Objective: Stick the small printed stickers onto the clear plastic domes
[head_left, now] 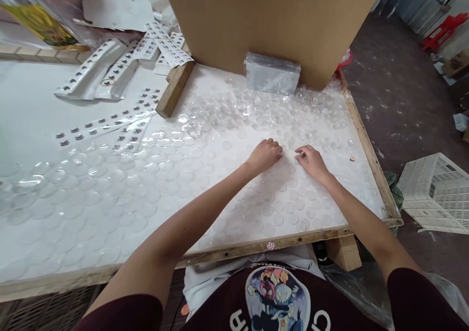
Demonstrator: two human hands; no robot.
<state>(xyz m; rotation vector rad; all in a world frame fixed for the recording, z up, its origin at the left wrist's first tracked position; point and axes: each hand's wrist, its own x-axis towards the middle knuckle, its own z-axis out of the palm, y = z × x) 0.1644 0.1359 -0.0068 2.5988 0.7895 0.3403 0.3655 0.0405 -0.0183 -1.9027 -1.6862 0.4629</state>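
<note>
Several clear glass discs [205, 125] cover a white board with a wooden frame [370, 155]. Some lie in flat rows near me; a loose heap lies farther back. My left hand [264, 155] rests on the discs near the board's middle, fingers curled down onto them. My right hand [311, 161] lies just to its right, fingertips bent and touching the discs. The two hands sit a few centimetres apart. Whether either hand pinches a disc is hidden under the fingers.
A tall cardboard box [271, 23] stands at the board's far edge with a clear plastic-wrapped pack [271, 73] against it. Printed sticker sheets [110, 121] and a wooden block [175, 89] lie at the left. A white plastic crate [437, 191] sits on the floor right.
</note>
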